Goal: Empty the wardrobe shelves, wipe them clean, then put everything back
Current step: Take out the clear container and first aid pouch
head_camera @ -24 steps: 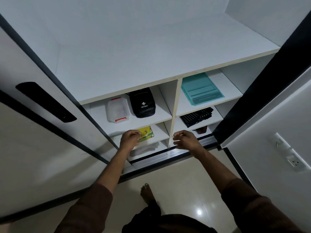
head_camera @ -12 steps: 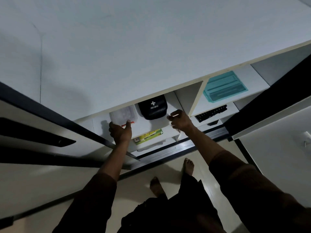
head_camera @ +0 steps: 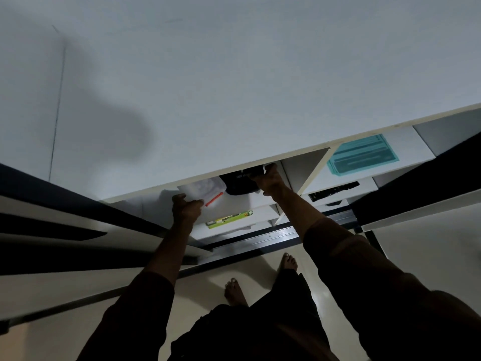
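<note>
Your left hand (head_camera: 188,208) grips the near edge of the clear plastic box (head_camera: 201,190) with the red latch, fingers curled round it, at the front edge of the upper left shelf (head_camera: 235,201). Your right hand (head_camera: 268,179) has its fingers clamped on the black first-aid pouch (head_camera: 238,183), just beside the box on the same shelf and partly hidden under the wide board (head_camera: 234,100) above. You look to be emptying this shelf, so draw both things straight out toward you, level, and keep them low enough to clear the board's front lip. The box may slide easily; support it from under once it leaves the edge. The pouch is soft, so take a fuller hold before lifting. The green packet (head_camera: 229,219) on the shelf below, the teal folder (head_camera: 363,158) and the dark item (head_camera: 334,191) in the right compartments are yet to come out
</note>
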A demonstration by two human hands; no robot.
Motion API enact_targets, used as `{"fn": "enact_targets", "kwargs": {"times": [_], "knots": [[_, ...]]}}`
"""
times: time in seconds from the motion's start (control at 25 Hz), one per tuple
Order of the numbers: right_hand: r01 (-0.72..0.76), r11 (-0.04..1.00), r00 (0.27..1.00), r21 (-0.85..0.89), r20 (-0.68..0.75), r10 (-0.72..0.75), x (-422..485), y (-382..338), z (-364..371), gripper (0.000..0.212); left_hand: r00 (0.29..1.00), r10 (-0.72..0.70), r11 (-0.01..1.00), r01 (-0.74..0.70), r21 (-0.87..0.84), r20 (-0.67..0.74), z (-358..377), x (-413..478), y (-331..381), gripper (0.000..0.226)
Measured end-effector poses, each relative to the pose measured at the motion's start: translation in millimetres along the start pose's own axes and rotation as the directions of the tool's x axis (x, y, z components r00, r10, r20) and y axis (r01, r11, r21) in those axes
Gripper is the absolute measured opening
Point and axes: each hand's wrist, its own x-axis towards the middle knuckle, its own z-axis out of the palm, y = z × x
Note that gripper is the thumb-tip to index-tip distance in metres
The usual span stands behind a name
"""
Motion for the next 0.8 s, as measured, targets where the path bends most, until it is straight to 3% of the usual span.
{"fn": "enact_targets", "kwargs": {"times": [0.12,0.28,0.36,0.48,0.6,0.68,0.8], "knots": [[-0.012,1.000,0.999,0.024,-0.050,0.013,3,2,11,0.079,0.986,-0.075,0.996,0.067,0.057,0.149,0,-8,1,0.079],[-0.065,0.981,0.990,0.183,-0.115,0.087,3,2,17,0.071,0.955,-0.131,0.988,0.103,0.117,0.267,0,-18,-11,0.050],[-0.084,0.977,0.991,0.194,-0.081,0.102,6,6,16,0.064,0.946,-0.149,0.988,0.136,0.067,0.286,0,-19,-19,0.055],[-0.100,0.979,0.991,0.178,-0.068,0.114,9,9,19,0.063,0.948,-0.133,0.988,0.150,-0.036,0.290,0,-22,-23,0.064],[-0.106,0.993,0.986,-0.041,-0.134,0.100,17,11,23,0.080,0.969,-0.054,0.997,0.066,-0.043,0.242,3,-17,-24,0.066],[-0.089,0.994,0.985,-0.071,-0.158,0.077,23,11,24,0.083,0.978,-0.005,0.999,0.014,-0.040,0.208,1,-15,-23,0.090],[-0.068,0.976,0.993,0.207,-0.082,0.087,18,5,26,0.050,0.985,0.032,0.999,-0.029,-0.022,0.168,-7,-3,-33,0.121]]}}
